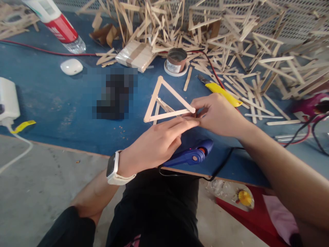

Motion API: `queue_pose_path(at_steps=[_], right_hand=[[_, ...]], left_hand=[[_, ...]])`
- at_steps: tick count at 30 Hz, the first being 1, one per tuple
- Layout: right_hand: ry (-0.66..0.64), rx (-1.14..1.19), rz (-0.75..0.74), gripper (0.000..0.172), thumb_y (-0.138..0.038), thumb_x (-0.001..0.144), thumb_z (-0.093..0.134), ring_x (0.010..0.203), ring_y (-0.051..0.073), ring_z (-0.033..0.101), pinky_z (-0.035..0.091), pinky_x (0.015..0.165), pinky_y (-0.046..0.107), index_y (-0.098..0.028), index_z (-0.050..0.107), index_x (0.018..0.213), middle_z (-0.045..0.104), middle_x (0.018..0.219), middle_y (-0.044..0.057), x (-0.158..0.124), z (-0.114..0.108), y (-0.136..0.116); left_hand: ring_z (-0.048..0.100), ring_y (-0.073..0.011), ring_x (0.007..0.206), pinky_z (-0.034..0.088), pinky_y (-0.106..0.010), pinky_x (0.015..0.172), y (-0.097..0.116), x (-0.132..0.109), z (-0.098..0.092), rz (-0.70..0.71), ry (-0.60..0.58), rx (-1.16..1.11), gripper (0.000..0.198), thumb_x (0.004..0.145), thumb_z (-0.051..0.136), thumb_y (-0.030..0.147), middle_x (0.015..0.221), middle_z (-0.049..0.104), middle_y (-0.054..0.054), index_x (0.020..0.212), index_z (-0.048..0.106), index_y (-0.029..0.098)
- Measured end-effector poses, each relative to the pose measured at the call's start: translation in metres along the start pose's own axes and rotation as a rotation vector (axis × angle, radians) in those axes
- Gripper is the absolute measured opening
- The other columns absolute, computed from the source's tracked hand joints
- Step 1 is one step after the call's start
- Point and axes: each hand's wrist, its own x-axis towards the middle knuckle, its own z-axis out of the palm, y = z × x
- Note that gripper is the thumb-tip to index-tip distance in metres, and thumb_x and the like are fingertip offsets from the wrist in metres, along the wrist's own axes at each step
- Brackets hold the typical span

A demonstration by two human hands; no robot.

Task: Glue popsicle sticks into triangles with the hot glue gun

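A triangular frame of wooden popsicle sticks, with more sticks behind it, is held just above the blue table. My right hand pinches its right corner, the fingertips partly hidden. Along the lower side, my left hand reaches to the same corner, its fingers closed together against the frame and meeting the right fingers. Just below the hands lies a blue glue gun at the table edge. A yellow utility knife lies behind my right hand.
Loose sticks and built stick frames pile up along the back. Nearby are a small brown pot, a wrapped stick bundle, a white mouse, a bottle and a white power strip. A black cord crosses the front edge.
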Motion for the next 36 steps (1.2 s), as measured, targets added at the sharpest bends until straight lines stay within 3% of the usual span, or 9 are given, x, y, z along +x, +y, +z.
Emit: queue_pose_path(at_steps=[6, 10, 15, 17, 19, 22, 26, 32, 36], right_hand=[[0.012, 0.035, -0.005, 0.025, -0.031, 0.087, 0.081, 0.065, 0.018, 0.065, 0.048, 0.061, 0.034, -0.024, 0.069, 0.066, 0.072, 0.070, 0.001, 0.000, 0.002, 0.001], [0.021, 0.002, -0.045, 0.027, -0.027, 0.087, 0.082, 0.063, 0.017, 0.064, 0.046, 0.060, 0.034, -0.024, 0.066, 0.065, 0.072, 0.070, 0.001, 0.000, 0.001, 0.002], [0.050, -0.048, -0.107, 0.019, -0.025, 0.088, 0.080, 0.061, 0.017, 0.064, 0.048, 0.062, 0.034, -0.024, 0.072, 0.071, 0.073, 0.071, 0.000, -0.003, 0.005, 0.002], [0.062, -0.059, -0.118, 0.013, -0.024, 0.088, 0.080, 0.064, 0.018, 0.067, 0.049, 0.064, 0.034, -0.024, 0.076, 0.076, 0.075, 0.074, 0.001, -0.004, 0.007, 0.003], [0.067, -0.064, -0.119, 0.010, -0.024, 0.089, 0.079, 0.065, 0.018, 0.068, 0.049, 0.065, 0.034, -0.024, 0.079, 0.079, 0.076, 0.076, 0.001, -0.004, 0.008, 0.003], [0.059, -0.066, -0.117, 0.011, -0.024, 0.087, 0.079, 0.065, 0.018, 0.065, 0.048, 0.065, 0.034, -0.023, 0.077, 0.076, 0.074, 0.074, 0.001, -0.004, 0.008, 0.002], [0.040, -0.055, -0.100, 0.011, -0.016, 0.083, 0.074, 0.068, 0.018, 0.066, 0.047, 0.065, 0.032, -0.022, 0.075, 0.073, 0.073, 0.074, 0.001, -0.004, 0.006, 0.000], [0.058, -0.030, -0.057, 0.015, -0.013, 0.082, 0.076, 0.068, 0.020, 0.068, 0.052, 0.067, 0.037, -0.025, 0.077, 0.074, 0.075, 0.075, 0.001, -0.005, 0.009, -0.002], [0.064, -0.060, -0.045, 0.010, -0.024, 0.088, 0.080, 0.066, 0.022, 0.068, 0.053, 0.065, 0.040, -0.028, 0.082, 0.079, 0.078, 0.078, 0.002, -0.004, 0.009, -0.002]], left_hand=[[0.050, -0.0166, 0.161, 0.045, -0.037, 0.137, -0.001, 0.000, 0.001, 0.011, -0.010, 0.006, 0.054, 0.107, 0.043, -0.003, 0.162, 0.063, -0.007, 0.153, 0.061, 0.019], [0.059, -0.0213, 0.154, 0.051, -0.041, 0.132, -0.002, -0.002, 0.001, 0.024, -0.028, 0.057, 0.047, 0.107, 0.044, -0.001, 0.157, 0.065, -0.011, 0.146, 0.065, 0.014], [0.074, -0.0246, 0.129, 0.065, -0.040, 0.113, -0.003, -0.004, 0.003, 0.028, -0.011, 0.122, 0.037, 0.106, 0.045, -0.001, 0.137, 0.072, -0.012, 0.130, 0.072, 0.010], [0.073, -0.0248, 0.130, 0.064, -0.040, 0.113, -0.003, -0.005, 0.004, 0.026, -0.014, 0.128, 0.037, 0.106, 0.046, -0.002, 0.137, 0.072, -0.012, 0.129, 0.072, 0.010], [0.069, -0.0239, 0.138, 0.061, -0.039, 0.119, -0.002, -0.005, 0.004, 0.018, 0.014, 0.118, 0.038, 0.107, 0.045, -0.001, 0.140, 0.071, -0.012, 0.132, 0.070, 0.011], [0.062, -0.0222, 0.149, 0.057, -0.039, 0.125, -0.003, -0.006, 0.005, -0.013, 0.057, 0.103, 0.048, 0.108, 0.044, 0.000, 0.155, 0.065, -0.013, 0.152, 0.059, 0.014], [0.049, -0.0239, 0.162, 0.050, -0.040, 0.133, -0.004, -0.009, 0.007, 0.056, 0.030, 0.158, 0.061, 0.108, 0.042, 0.000, 0.166, 0.055, -0.015, 0.167, 0.044, 0.015], [0.054, -0.0243, 0.157, 0.055, -0.042, 0.129, -0.004, -0.011, 0.002, 0.071, -0.046, 0.244, 0.062, 0.104, 0.042, -0.005, 0.160, 0.057, -0.014, 0.162, 0.051, 0.015], [0.061, -0.0237, 0.148, 0.058, -0.043, 0.125, -0.006, -0.013, -0.005, 0.088, -0.075, 0.220, 0.050, 0.107, 0.044, -0.002, 0.155, 0.060, -0.013, 0.148, 0.066, 0.016]])
